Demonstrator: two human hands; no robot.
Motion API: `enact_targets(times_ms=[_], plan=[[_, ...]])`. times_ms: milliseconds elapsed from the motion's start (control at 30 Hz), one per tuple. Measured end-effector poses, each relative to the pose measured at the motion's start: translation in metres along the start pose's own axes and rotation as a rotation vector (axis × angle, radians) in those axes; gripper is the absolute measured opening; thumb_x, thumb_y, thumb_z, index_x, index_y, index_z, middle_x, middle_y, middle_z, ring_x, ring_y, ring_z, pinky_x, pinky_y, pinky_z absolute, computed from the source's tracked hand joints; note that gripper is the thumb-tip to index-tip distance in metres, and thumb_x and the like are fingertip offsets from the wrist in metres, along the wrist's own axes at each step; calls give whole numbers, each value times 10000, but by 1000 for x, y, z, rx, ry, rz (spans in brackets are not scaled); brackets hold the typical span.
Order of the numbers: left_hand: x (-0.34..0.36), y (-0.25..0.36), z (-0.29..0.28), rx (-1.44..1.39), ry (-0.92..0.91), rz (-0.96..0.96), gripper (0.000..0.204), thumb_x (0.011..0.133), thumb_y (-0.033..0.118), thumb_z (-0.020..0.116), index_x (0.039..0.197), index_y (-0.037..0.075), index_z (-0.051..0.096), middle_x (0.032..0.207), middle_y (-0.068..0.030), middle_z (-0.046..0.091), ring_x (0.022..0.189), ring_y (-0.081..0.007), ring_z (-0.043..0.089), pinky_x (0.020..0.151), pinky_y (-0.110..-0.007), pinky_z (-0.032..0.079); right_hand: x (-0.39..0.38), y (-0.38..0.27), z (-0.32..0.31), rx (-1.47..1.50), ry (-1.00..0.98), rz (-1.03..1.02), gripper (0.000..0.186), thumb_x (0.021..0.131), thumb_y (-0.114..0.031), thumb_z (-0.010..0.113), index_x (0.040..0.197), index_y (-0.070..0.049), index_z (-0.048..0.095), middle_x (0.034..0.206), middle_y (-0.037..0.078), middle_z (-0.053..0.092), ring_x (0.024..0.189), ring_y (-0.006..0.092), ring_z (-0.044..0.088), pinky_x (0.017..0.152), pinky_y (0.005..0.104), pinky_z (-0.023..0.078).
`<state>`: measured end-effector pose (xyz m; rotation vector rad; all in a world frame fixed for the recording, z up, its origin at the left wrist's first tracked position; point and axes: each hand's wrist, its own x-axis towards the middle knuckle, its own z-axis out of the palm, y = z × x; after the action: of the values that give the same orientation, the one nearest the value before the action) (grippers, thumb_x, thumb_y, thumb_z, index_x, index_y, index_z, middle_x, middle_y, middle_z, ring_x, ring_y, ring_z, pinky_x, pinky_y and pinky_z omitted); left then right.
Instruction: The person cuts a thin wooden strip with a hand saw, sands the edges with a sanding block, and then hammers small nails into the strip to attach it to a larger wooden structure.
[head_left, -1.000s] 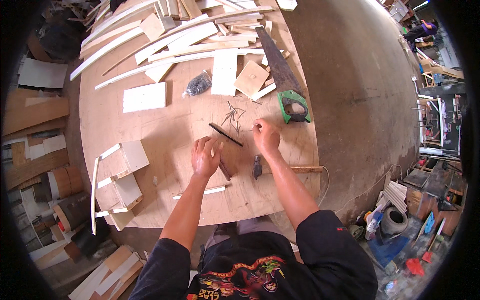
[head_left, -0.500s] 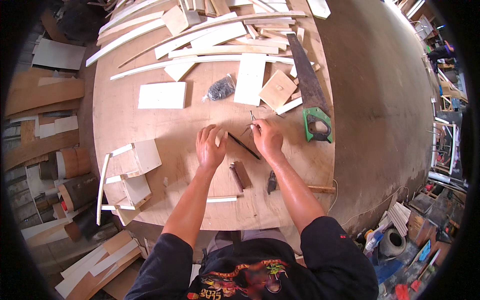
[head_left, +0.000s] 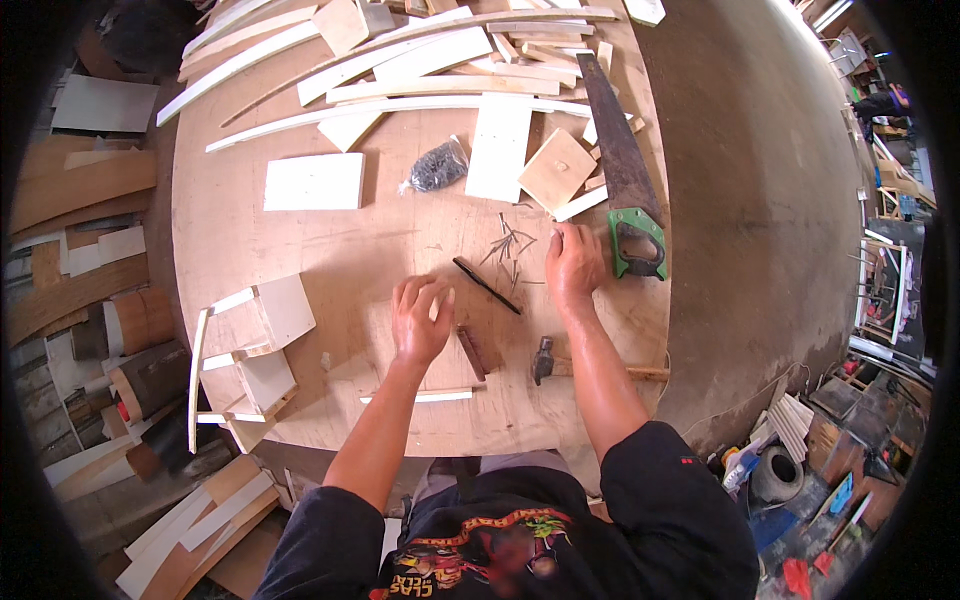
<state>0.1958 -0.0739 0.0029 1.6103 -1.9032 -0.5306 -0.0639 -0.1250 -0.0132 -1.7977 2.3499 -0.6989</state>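
My left hand (head_left: pixel 421 318) hovers low over the table or rests lightly on it, thumb apart from its loosely bent fingers, holding nothing. Left of the handsaw's green handle (head_left: pixel 637 244), my right hand (head_left: pixel 577 266) has its fingers drawn together; whatever they pinch is too small to make out. Between the hands lie a loose heap of nails (head_left: pixel 508 243) and a black pen (head_left: pixel 487 286). A narrow dark brown block (head_left: pixel 471 353) sits beside my left hand. Partly under my right forearm is a hammer (head_left: pixel 543 361). A square wooden piece (head_left: pixel 557 172) lies just beyond my right hand.
Wooden strips and boards (head_left: pixel 430 90) are piled across the table's far side. A clear bag of dark nails (head_left: pixel 438 165) lies beside a white board (head_left: pixel 314 182). At left stands a small wooden frame assembly (head_left: pixel 285 315); a thin strip (head_left: pixel 430 395) lies near the front edge.
My right hand has moved right, away from the nails, which now show in full. My left hand stays nearly in place. The view has shifted slightly.
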Motion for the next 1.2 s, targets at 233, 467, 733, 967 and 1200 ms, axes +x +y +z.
enact_targets(times_ms=[233,467,733,967,1200], plan=[[-67,-11,-29,-68,-68,-65,185,778,120,828,928,82,727,947,-97,695,922,-317,633,835,-443,505,2,20,8,-101,26,-77,114,889,-175,721,973,-117,670,954,105,623,931,368,614,765,491,523],[-124,-17,-55,16,-406,149,338,681,285,904,933,123,749,976,-67,674,940,-305,620,823,-440,509,-10,10,14,26,-10,27,95,932,-130,673,1015,-88,655,991,127,634,948,363,631,779,491,516],[-157,-29,-43,13,-335,235,237,744,255,852,920,140,744,924,-18,671,911,-276,613,791,-435,494,-111,-31,-40,535,-14,26,131,930,24,622,1049,-15,663,986,167,689,904,349,671,776,411,530],[-181,-31,-35,14,-234,249,253,778,281,832,954,130,728,1026,-49,661,981,-281,595,849,-423,468,-238,-43,-56,620,-91,282,96,938,1,645,1033,9,654,874,157,690,785,264,680,724,364,535],[-188,-32,-41,45,-169,334,272,757,231,824,968,106,706,1030,-49,670,1010,-287,617,884,-435,476,-322,-52,-57,923,-87,456,120,952,-26,662,1031,63,647,844,70,690,708,105,651,676,284,570]])
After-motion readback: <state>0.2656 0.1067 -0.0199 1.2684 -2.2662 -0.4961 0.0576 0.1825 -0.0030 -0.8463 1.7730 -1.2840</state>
